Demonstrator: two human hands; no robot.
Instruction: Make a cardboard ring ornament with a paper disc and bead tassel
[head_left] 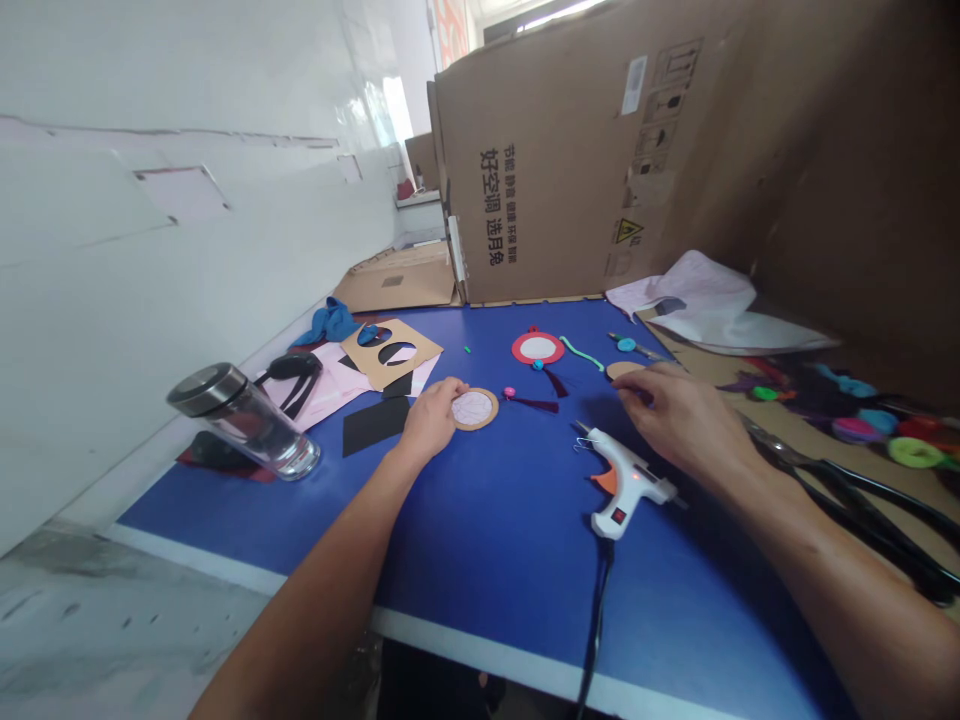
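Note:
My left hand (pixel 433 421) has its fingers closed on the left edge of a round cardboard ring (pixel 491 408) with a pale patterned centre, lying on the blue table. Over on the right, my right hand (pixel 664 408) reaches to a brown cardboard disc (pixel 621 370), with its fingers partly blurred, so its hold is unclear. A white glue gun (pixel 630 485) with an orange trigger lies between my hands, nearer the right one. Beyond them are a red-rimmed disc (pixel 538 348), a blue-beaded tassel (pixel 553 380), a pink-beaded tassel (pixel 532 403) and a green cord (pixel 583 353).
A glass bottle (pixel 259 435) stands at the left. Near it are black paper (pixel 373 425) and a cardboard sheet with holes (pixel 411 376). A large carton (pixel 555 180) rises behind. Black-handled cutters (pixel 840 490) and colourful craft pieces (pixel 855 430) lie at the right.

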